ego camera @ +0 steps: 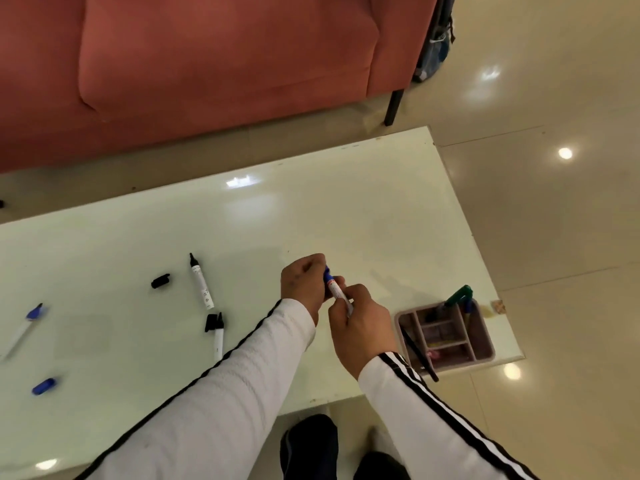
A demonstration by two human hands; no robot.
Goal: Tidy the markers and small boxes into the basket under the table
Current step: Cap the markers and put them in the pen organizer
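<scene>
Both hands meet above the middle of the desk, closed on one blue marker. The left hand is curled tight around the marker's far end, where a bit of blue shows between the fingers. The right hand pinches the white barrel from the near side, its fingers bent close. Whether the blue end is a fitted cap or a bare tip is hidden inside the left fist, and most of the barrel is covered by the right hand. Both arms wear white sleeves with black stripes.

To the left on the desk lies an uncapped black marker, tip pointing far, with a loose black cap just to its left. Nearer lies a second black marker, with another black cap touching its tip end. Far to the left a blue-tipped marker is smeared by blur, and a loose blue cap lies nearer, also soft.

At the near right corner of the desk sits a pink divided basket. A green marker sticks up from its far side and a thin black pen leans across its left wall. What fills its compartments is too dim to make out.

Beyond the desk stands a red sofa, cut off at the top and left. A dark bag beside it is only partly seen. Dark trousers show at the bottom edge.
</scene>
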